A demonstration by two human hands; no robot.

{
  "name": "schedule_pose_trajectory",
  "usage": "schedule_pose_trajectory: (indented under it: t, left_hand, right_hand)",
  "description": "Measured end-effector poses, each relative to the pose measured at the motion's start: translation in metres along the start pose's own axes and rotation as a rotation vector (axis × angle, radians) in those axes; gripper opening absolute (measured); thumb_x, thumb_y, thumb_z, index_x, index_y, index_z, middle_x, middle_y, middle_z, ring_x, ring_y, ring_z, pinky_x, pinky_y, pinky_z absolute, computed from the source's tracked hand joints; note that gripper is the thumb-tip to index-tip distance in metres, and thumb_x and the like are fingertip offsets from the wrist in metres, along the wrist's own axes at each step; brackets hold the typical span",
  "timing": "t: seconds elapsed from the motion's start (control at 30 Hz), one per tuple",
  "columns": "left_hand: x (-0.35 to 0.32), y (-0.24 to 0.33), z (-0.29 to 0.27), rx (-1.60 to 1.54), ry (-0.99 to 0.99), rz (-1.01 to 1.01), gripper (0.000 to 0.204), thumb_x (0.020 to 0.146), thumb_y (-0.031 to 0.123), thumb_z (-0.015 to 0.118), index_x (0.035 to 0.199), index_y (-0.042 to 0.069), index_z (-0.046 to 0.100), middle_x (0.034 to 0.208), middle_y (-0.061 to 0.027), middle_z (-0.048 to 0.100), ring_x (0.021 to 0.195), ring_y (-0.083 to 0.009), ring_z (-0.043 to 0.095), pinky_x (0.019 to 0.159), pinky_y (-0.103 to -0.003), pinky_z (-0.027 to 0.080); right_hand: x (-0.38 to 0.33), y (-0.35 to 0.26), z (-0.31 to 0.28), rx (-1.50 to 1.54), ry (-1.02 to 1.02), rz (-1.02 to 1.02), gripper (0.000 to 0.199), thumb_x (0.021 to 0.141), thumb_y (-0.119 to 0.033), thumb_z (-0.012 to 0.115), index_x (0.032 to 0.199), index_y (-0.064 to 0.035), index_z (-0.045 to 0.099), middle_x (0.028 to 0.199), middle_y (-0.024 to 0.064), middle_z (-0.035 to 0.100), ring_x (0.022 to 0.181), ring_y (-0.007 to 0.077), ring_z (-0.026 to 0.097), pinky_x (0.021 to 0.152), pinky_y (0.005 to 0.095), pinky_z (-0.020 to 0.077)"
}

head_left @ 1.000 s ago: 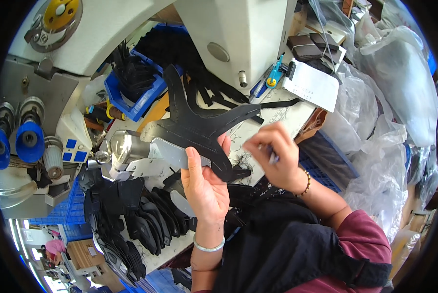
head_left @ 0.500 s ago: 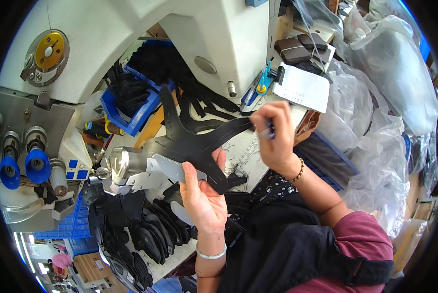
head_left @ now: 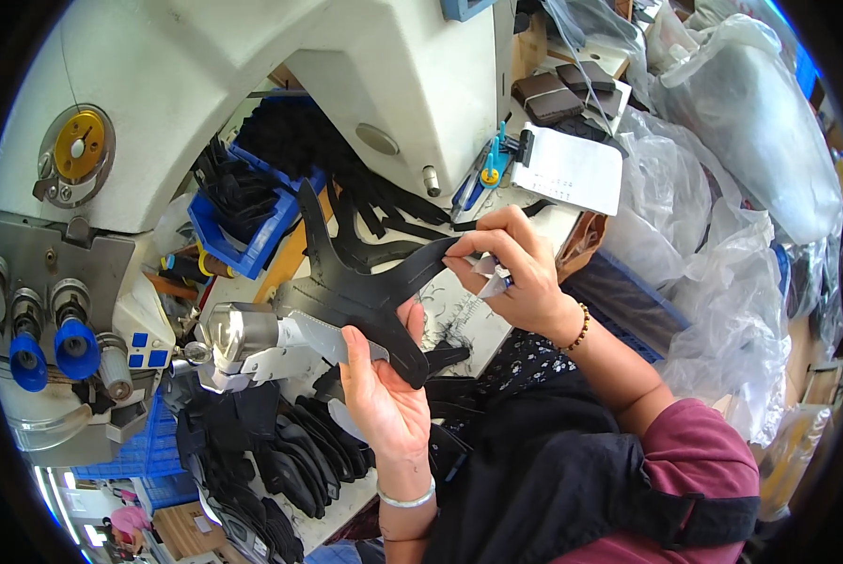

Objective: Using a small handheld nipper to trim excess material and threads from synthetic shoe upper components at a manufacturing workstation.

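Observation:
A black leather-like piece with several long arms (head_left: 365, 293) is held up in front of the sewing machine's metal arm (head_left: 243, 329). My left hand (head_left: 384, 399) grips its lower edge, thumb in front and fingers behind. My right hand (head_left: 515, 268) pinches the tip of the piece's right arm between thumb and finger. A small silvery tool (head_left: 489, 274) is tucked in the right palm; its kind is mostly hidden by the fingers. The sewing machine (head_left: 224, 85) arches over the far side of the table.
Blue bins (head_left: 243, 230) of black parts stand beyond the piece. Stacked black pads (head_left: 308, 451) lie near the left. Blue-handled snips (head_left: 490, 169) and a white notepad (head_left: 572, 169) rest at the far right, beside clear plastic bags (head_left: 722, 273). Loose thread bits (head_left: 454, 329) litter the tabletop.
My right hand has moved slightly left and down, from a blurred position by the right arm's tip to a pinch on it. My left hand keeps its grip.

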State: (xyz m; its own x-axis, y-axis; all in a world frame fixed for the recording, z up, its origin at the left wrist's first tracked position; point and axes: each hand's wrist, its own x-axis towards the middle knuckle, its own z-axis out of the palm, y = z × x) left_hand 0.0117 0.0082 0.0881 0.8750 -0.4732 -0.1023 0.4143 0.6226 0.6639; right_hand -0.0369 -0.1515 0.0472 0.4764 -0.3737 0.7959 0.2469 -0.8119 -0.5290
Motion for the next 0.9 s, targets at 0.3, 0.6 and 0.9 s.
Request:
schedule_pose_trajectory:
  t: [0.3, 0.6, 0.9]
  left_hand:
    - [-0.001, 0.003, -0.007, -0.066, -0.045, -0.002, 0.041, 0.095, 0.023, 0.042, 0.122, -0.008, 0.037, 0.117, -0.0207, 0.051, 0.106, -0.0297, 0.055, 0.098, -0.041, 0.043]
    - [0.000, 0.006, -0.006, -0.188, -0.076, -0.063, 0.040, 0.096, 0.018, 0.036, 0.126, -0.009, 0.033, 0.124, -0.0262, 0.043, 0.120, -0.0294, 0.042, 0.104, -0.039, 0.038]
    - [-0.005, 0.006, -0.003, -0.154, -0.060, -0.063, 0.040, 0.096, 0.018, 0.037, 0.126, -0.009, 0.033, 0.124, -0.0246, 0.044, 0.118, -0.0306, 0.045, 0.103, -0.040, 0.038]
  right_hand:
    - [-0.006, 0.013, -0.001, 0.376, 0.344, 0.389, 0.016, 0.073, 0.001, 0.067, 0.085, -0.0020, 0.056, 0.084, 0.0033, 0.050, 0.057, 0.0063, 0.041, 0.053, 0.0184, 0.0356]
    - [-0.011, 0.007, -0.003, 0.503, 0.056, 0.270, 0.027, 0.073, -0.001, 0.070, 0.099, -0.0045, 0.062, 0.094, 0.0039, 0.056, 0.055, 0.0023, 0.043, 0.051, 0.0183, 0.0341]
    - [-0.015, 0.004, 0.001, 0.736, 0.071, 0.401, 0.013, 0.083, -0.006, 0.063, 0.094, -0.0011, 0.060, 0.085, -0.0002, 0.058, 0.057, 0.0007, 0.043, 0.051, 0.0164, 0.0342]
